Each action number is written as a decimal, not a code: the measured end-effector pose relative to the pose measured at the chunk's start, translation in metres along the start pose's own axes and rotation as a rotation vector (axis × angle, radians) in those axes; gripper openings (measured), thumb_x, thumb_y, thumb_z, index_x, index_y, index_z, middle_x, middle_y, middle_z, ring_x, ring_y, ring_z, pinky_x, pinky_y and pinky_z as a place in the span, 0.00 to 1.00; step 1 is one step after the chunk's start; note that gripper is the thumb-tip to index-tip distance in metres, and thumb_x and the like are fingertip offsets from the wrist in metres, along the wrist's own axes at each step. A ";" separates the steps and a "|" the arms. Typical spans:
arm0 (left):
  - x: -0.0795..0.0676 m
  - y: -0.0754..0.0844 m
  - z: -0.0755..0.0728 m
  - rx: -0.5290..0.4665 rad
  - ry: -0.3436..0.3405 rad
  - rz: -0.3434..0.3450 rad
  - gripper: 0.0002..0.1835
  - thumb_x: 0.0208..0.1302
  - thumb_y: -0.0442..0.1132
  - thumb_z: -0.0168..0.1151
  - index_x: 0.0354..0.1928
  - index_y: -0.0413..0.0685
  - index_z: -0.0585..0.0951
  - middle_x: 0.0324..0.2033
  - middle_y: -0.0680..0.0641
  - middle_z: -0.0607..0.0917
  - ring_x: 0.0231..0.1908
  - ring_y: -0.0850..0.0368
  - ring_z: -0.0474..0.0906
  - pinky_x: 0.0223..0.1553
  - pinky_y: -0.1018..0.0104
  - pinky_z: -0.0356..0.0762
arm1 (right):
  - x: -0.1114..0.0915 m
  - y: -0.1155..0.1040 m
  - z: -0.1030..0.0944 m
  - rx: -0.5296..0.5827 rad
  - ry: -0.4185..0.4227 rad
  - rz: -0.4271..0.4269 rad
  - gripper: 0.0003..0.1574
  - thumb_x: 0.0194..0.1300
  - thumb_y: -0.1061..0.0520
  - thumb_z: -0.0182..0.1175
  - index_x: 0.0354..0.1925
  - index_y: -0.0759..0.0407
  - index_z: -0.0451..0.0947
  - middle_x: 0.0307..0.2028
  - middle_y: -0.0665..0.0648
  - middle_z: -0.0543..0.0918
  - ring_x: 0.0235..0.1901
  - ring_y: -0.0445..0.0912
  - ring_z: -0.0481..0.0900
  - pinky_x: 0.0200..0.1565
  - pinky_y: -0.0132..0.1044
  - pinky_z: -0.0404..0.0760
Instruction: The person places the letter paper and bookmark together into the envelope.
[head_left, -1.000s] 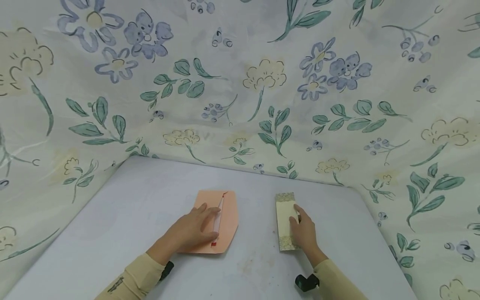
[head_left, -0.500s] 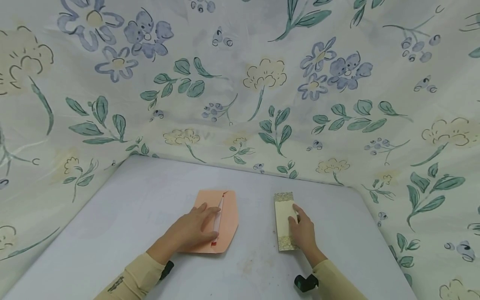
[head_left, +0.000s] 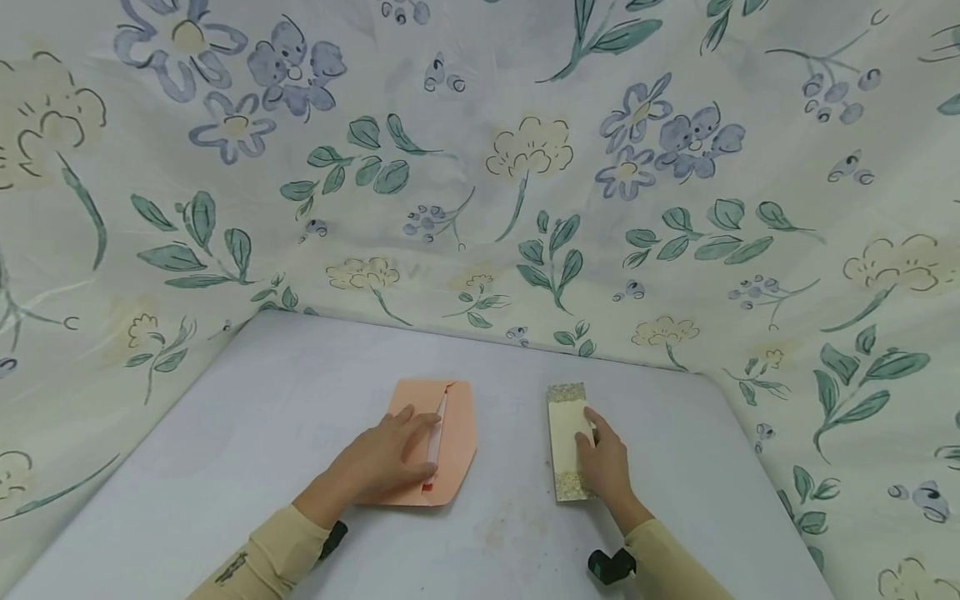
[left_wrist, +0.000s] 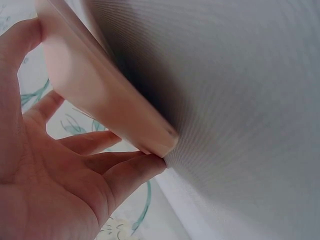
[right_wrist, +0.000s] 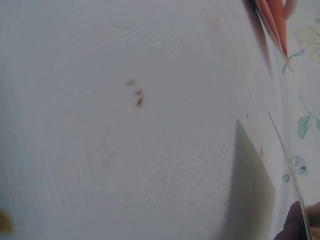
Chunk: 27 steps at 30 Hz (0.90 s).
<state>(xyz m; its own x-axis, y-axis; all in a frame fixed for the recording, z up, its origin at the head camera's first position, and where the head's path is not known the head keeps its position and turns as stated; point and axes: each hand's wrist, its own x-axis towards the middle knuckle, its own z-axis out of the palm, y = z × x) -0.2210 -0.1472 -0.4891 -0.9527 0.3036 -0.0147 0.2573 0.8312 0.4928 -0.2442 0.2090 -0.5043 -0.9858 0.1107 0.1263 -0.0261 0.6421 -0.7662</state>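
On the left of the head view, a peach paper envelope (head_left: 459,442) has a narrow gap along its right part, showing white and a bit of red. My left hand (head_left: 382,454) grips it from the left; the left wrist view has the thumb at one end of the envelope (left_wrist: 95,85) and fingertips along its edge. To the right, my right hand (head_left: 609,462) pinches the right edge of a cream card (head_left: 567,433) with glittery bands at both ends. In the right wrist view the card (right_wrist: 291,167) is edge-on, raised above its shadow.
Both things are over a white table (head_left: 495,567) with small brownish stains (right_wrist: 139,95). Floral cloth (head_left: 480,208) surrounds the table at the back and sides. A dark wrist device (head_left: 612,567) shows below the right hand.
The right hand and the card have shifted very slightly to the left. The left hand and the envelope have stayed in place.
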 end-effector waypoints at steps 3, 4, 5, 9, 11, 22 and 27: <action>0.000 0.000 0.000 -0.001 0.004 0.003 0.40 0.60 0.60 0.70 0.73 0.59 0.70 0.74 0.33 0.64 0.68 0.22 0.62 0.60 0.30 0.68 | 0.000 0.000 0.001 -0.002 0.000 -0.005 0.31 0.74 0.62 0.55 0.72 0.67 0.66 0.39 0.64 0.84 0.24 0.44 0.70 0.29 0.38 0.70; 0.000 -0.001 0.000 -0.002 0.004 0.003 0.40 0.60 0.60 0.70 0.73 0.59 0.70 0.74 0.33 0.64 0.68 0.22 0.62 0.60 0.30 0.68 | 0.000 0.000 0.001 -0.003 0.002 -0.011 0.31 0.74 0.62 0.55 0.72 0.67 0.66 0.38 0.64 0.84 0.24 0.44 0.70 0.28 0.37 0.70; 0.000 0.000 0.000 -0.004 0.005 0.003 0.40 0.60 0.60 0.70 0.73 0.59 0.70 0.74 0.33 0.64 0.68 0.22 0.62 0.60 0.30 0.68 | 0.001 0.000 0.002 -0.001 0.003 -0.012 0.31 0.74 0.62 0.55 0.72 0.67 0.66 0.38 0.63 0.84 0.24 0.43 0.70 0.28 0.37 0.70; 0.000 0.001 0.000 -0.004 0.003 0.003 0.40 0.60 0.60 0.69 0.73 0.59 0.70 0.74 0.32 0.64 0.68 0.22 0.62 0.60 0.30 0.67 | 0.001 0.001 0.003 0.005 0.004 -0.015 0.31 0.74 0.62 0.55 0.72 0.66 0.66 0.36 0.62 0.83 0.23 0.43 0.69 0.27 0.36 0.69; -0.001 0.001 -0.001 -0.005 0.001 0.004 0.40 0.60 0.61 0.69 0.73 0.59 0.70 0.74 0.32 0.64 0.68 0.22 0.62 0.60 0.29 0.67 | 0.001 0.001 0.003 0.008 0.000 -0.009 0.31 0.74 0.62 0.55 0.72 0.66 0.66 0.36 0.62 0.84 0.23 0.43 0.69 0.28 0.36 0.69; -0.001 0.001 -0.002 -0.013 -0.002 0.002 0.40 0.60 0.60 0.70 0.73 0.59 0.71 0.74 0.33 0.63 0.68 0.22 0.62 0.60 0.30 0.68 | -0.002 -0.003 0.003 0.025 -0.007 -0.020 0.31 0.74 0.62 0.55 0.72 0.66 0.66 0.39 0.64 0.85 0.23 0.43 0.70 0.27 0.36 0.70; -0.002 0.002 -0.002 -0.007 -0.002 -0.003 0.40 0.60 0.61 0.70 0.73 0.59 0.71 0.74 0.33 0.63 0.68 0.22 0.62 0.60 0.30 0.67 | -0.001 -0.004 0.004 0.046 -0.019 -0.016 0.31 0.74 0.62 0.55 0.73 0.65 0.66 0.39 0.64 0.85 0.24 0.43 0.70 0.27 0.36 0.71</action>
<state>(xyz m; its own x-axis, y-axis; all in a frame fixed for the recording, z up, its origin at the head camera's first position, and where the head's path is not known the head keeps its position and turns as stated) -0.2190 -0.1474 -0.4868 -0.9530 0.3024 -0.0181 0.2535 0.8289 0.4986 -0.2434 0.2036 -0.5038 -0.9882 0.0859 0.1270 -0.0490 0.6079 -0.7925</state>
